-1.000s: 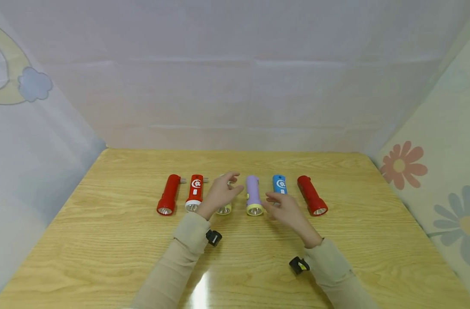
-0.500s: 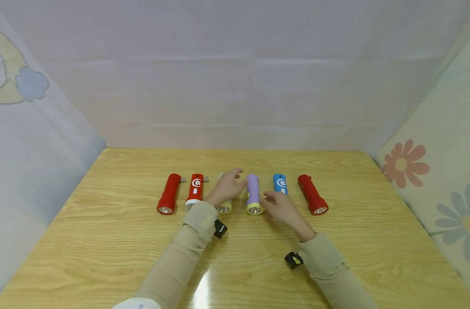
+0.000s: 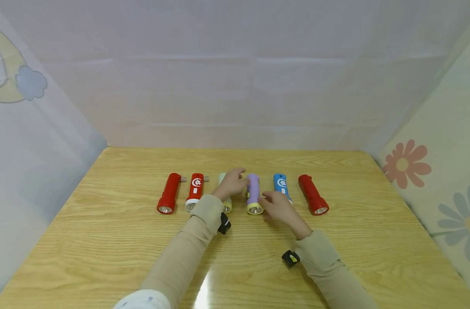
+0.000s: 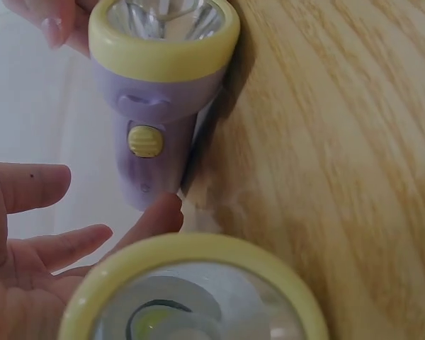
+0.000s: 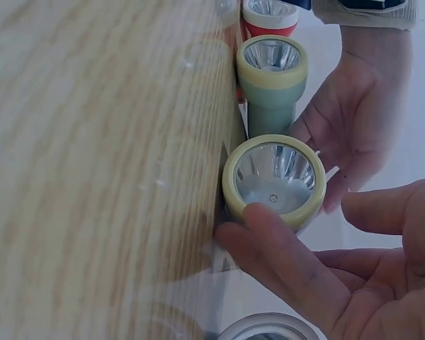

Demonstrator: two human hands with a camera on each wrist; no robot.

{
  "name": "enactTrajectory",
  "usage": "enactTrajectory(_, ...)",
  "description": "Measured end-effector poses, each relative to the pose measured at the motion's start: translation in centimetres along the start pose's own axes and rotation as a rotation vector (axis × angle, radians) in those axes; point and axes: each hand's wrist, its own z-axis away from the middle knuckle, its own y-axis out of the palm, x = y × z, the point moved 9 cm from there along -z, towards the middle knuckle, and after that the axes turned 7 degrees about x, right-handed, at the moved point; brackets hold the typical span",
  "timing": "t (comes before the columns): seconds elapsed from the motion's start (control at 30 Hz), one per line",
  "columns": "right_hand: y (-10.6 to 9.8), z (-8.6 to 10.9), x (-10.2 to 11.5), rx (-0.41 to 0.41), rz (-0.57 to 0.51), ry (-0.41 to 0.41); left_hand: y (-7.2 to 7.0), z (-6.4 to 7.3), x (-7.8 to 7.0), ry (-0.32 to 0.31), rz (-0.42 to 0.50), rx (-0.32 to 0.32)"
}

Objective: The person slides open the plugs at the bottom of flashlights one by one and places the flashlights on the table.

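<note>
A purple flashlight (image 3: 252, 188) with a yellow head lies on the table, lens toward me, between my two hands. My left hand (image 3: 231, 184) hangs over the pale green flashlight (image 3: 222, 176) and reaches to the purple one's tail. In the left wrist view its thumb and fingers are spread and relaxed, fingertips at the purple body (image 4: 152, 92). My right hand (image 3: 278, 207) is at the yellow head. The right wrist view shows its extended fingers (image 5: 269, 227) right at the rim, thumb apart. The blue flashlight (image 3: 280, 181) is partly hidden behind the right hand.
A plain red flashlight (image 3: 169, 193) and a red-and-white one (image 3: 196, 189) lie to the left, metal plug prongs sticking out. Another red flashlight (image 3: 313, 195) lies tilted at the right end of the row. A pale cloth wall (image 3: 235, 107) closes off the wooden table's (image 3: 103, 240) back.
My left hand has moved right and slightly farther away, up to the purple flashlight. My right hand has shifted slightly left toward its head. The flashlights stay in place.
</note>
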Motion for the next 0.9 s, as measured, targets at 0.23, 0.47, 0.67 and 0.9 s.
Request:
enactTrajectory(0.23, 0.5, -0.1, -0.1, 0.02, -0.068, 0.02, 0.5, -0.6, 0.8, -0.029, 0.005, 0.009)
enactTrajectory(0.47, 0.9, -0.1, -0.2, 0.027, -0.111, 0.027, 0.9, -1.0, 0.9, -0.02, 0.029, 0.006)
enactTrajectory(0.67, 1.3, -0.1, -0.4, 0.02, -0.14, 0.045, 1.2, -1.2, 1.0, -0.012, 0.016, 0.005)
enactTrajectory(0.9, 1.2, 0.0, -0.2, -0.015, -0.044, 0.048, 1.4, -1.1, 0.7, 0.013, 0.005, -0.005)
